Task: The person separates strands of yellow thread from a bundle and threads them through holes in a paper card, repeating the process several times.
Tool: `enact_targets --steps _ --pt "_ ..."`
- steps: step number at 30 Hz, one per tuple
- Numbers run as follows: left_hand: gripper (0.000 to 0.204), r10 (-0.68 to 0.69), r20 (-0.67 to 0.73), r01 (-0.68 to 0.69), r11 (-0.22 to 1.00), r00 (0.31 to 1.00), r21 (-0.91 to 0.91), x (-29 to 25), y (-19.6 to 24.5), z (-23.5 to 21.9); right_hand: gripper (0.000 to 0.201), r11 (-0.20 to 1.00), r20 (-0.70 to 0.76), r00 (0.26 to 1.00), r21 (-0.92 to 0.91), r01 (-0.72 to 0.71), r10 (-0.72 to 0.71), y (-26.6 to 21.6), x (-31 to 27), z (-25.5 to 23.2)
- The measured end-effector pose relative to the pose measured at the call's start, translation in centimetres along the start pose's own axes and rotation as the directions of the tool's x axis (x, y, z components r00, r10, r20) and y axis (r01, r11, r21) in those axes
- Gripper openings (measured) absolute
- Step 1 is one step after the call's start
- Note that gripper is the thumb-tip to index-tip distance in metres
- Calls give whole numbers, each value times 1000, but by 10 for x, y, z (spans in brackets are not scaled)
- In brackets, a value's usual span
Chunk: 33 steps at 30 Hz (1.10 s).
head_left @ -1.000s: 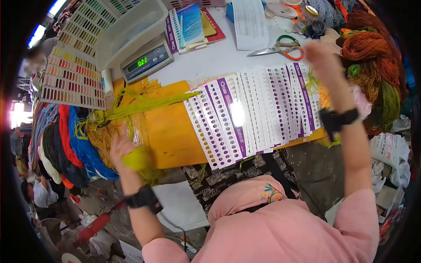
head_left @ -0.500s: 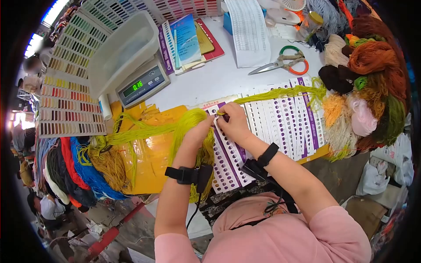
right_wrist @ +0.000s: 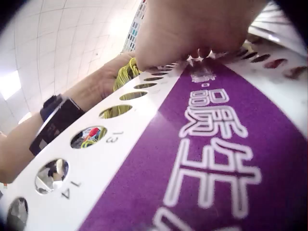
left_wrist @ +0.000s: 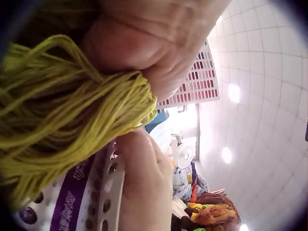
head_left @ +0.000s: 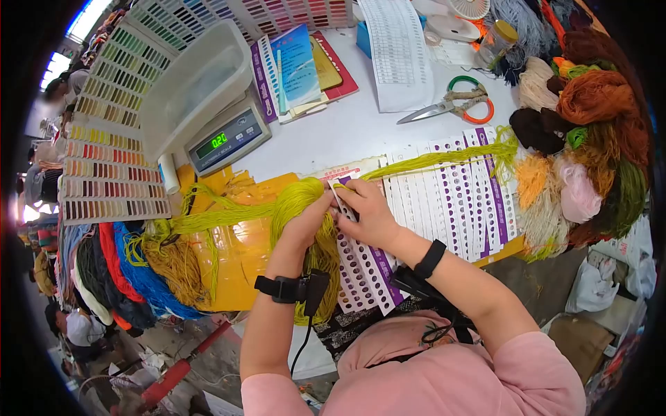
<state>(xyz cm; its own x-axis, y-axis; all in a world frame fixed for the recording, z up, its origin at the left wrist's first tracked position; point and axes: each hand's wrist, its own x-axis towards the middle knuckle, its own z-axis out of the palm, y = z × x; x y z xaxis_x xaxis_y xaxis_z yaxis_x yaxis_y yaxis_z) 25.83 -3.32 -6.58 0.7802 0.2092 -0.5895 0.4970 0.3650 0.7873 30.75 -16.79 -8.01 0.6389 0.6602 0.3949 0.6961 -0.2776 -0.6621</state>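
Note:
In the head view my left hand point(head_left: 310, 220) grips a thick yellow-green skein of thread point(head_left: 295, 201), which hangs down over its wrist side. The left wrist view shows the looped end of the skein point(left_wrist: 115, 101) under that hand. Close beside it, my right hand point(head_left: 371, 213) pinches the upper end of a white and purple punched card point(head_left: 364, 277). In the right wrist view this card point(right_wrist: 202, 144) is tilted up, with numbered round holes along its edge. A yellow-green strand shows by the right fingers; the fingertips themselves are partly hidden.
More punched cards point(head_left: 444, 201) lie overlapped to the right, with yellow-green threads point(head_left: 444, 156) across their tops. Scissors point(head_left: 451, 107) lie behind them. A scale point(head_left: 229, 142) with a plastic tub point(head_left: 201, 90) stands left; coloured skeins point(head_left: 603, 97) heap at the right.
My left hand has brought the skein from the left to the middle. My right hand has come from the right to the card, leaving threads across the cards. The card's top end has since lifted.

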Motion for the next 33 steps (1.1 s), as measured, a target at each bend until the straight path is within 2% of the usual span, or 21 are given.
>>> enact_targets --steps 2,4,7,8,10,13,14,17,18,20,21,23,24,26,27,29,30,31,33 --pt "10 38 -27 -37 998 999 46 -1 0 3 40 989 -12 1000 144 -9 10 8 2 4" --pt "11 84 -73 -73 987 994 140 -3 -2 5 38 984 -18 998 171 -59 63 4 8 1" --pt "11 86 -169 -59 985 982 161 -2 -6 -9 34 966 -7 992 227 -122 127 1 11 -4" --pt "11 46 -107 -48 999 993 -19 -6 -4 -19 33 959 -1 989 247 -142 146 2 12 -5" --pt "12 -4 43 19 933 999 -359 -21 13 -33 34 958 -30 990 258 -124 137 3 12 -3" --pt "17 -28 -66 24 998 997 -59 -18 6 -33 36 964 -34 993 245 -102 113 4 9 2" --pt "17 -25 -138 22 999 990 -24 -14 2 -31 37 968 -31 994 234 -92 102 4 10 3" --pt "15 -23 -188 -13 982 982 -188 -20 7 -26 32 976 -14 993 187 -114 118 1 9 1" --pt "15 -42 -126 -9 925 991 -379 -27 13 -24 28 978 -28 993 180 -108 115 2 9 1" --pt "20 -47 0 34 711 999 -702 -48 29 -23 21 980 -61 992 172 -99 110 5 10 6" --pt "22 16 121 69 743 993 -666 -52 34 -22 18 956 -49 988 264 -130 148 5 11 5" --pt "26 125 358 119 801 925 -587 -59 39 -22 14 880 -9 977 435 -189 214 4 11 2" --pt "28 47 339 112 894 940 -434 -59 36 -19 14 832 -61 970 528 -168 235 4 12 3" --pt "32 -90 261 117 989 961 -92 -50 31 -6 14 861 40 963 439 -258 268 7 11 1" --pt "32 -141 215 152 988 966 -35 -44 30 0 14 872 86 954 389 -298 288 8 11 -1" --pt "30 -237 115 228 970 965 84 -28 29 9 15 797 58 927 491 -351 372 9 11 5" --pt "25 -174 149 160 982 973 102 -15 14 1 15 753 48 908 541 -374 416 9 10 8" --pt "25 -62 106 38 976 992 216 -8 2 -4 15 777 -2 923 540 -324 386 9 10 10" --pt "26 174 63 -184 878 983 441 -7 -12 -10 17 820 -103 941 527 -224 324 7 10 12"
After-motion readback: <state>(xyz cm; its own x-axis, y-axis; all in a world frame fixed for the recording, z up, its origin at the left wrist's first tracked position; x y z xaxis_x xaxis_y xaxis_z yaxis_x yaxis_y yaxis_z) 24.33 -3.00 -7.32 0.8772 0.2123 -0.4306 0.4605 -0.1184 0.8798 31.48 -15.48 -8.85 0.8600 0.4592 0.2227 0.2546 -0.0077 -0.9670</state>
